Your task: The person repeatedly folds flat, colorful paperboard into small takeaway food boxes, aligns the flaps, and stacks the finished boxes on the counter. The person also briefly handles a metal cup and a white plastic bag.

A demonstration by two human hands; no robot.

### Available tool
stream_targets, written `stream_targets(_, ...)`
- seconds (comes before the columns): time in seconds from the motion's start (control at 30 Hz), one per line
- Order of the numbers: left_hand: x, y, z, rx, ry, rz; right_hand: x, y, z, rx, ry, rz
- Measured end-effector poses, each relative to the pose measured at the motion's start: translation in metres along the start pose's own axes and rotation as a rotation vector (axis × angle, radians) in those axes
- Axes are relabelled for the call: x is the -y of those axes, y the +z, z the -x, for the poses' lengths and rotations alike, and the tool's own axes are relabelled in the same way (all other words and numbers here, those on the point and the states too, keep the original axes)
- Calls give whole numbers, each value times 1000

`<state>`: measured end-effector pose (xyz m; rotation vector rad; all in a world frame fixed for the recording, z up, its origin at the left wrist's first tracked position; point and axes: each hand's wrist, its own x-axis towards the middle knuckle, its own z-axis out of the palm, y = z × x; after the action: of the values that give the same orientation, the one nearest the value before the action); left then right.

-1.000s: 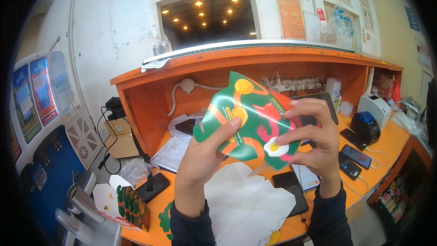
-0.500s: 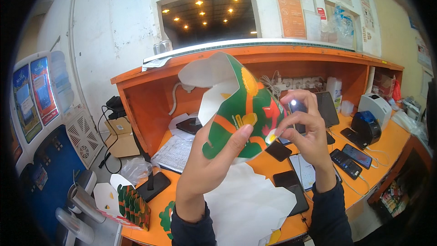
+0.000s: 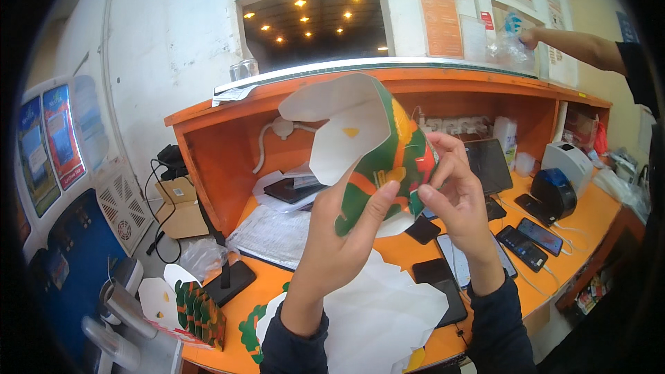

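My left hand (image 3: 336,246) grips a partly folded paper food carton (image 3: 357,180), with the thumb lying on its green, orange and red printed side. The carton's white inner flaps stand spread at the upper left. At the carton's right edge, my right hand (image 3: 457,190) pinches a corner between thumb and fingers; some of those fingers are partly hidden behind it. Under my forearms lies a pile of flat carton blanks (image 3: 381,308), white side up. Several nested, shaped cartons (image 3: 197,312) stand at the lower left of the counter.
Phones (image 3: 523,246) with charging cables lie on the orange counter (image 3: 582,253) at right, near a small blue-black device (image 3: 556,190). Papers (image 3: 270,232) lie behind my left hand. A co-worker's arm (image 3: 582,48) reaches toward a plastic bag (image 3: 512,48) at the upper right.
The carton has shifted right and turned slightly, showing more of its white inside. My right fingers have closed in on its edge. A co-worker's arm has extended into the upper right.
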<state>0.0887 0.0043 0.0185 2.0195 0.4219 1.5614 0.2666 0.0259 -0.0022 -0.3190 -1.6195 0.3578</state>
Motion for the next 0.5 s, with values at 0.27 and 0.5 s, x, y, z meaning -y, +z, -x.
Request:
stream_targets(0.27, 1, 4, 0, -80, -38, 46, -3, -3, 0, -72, -58, 123)
stream_targets(0.5, -6, -9, 7, 93, -108, 140, 1, -2, -1, -172, -152, 320)
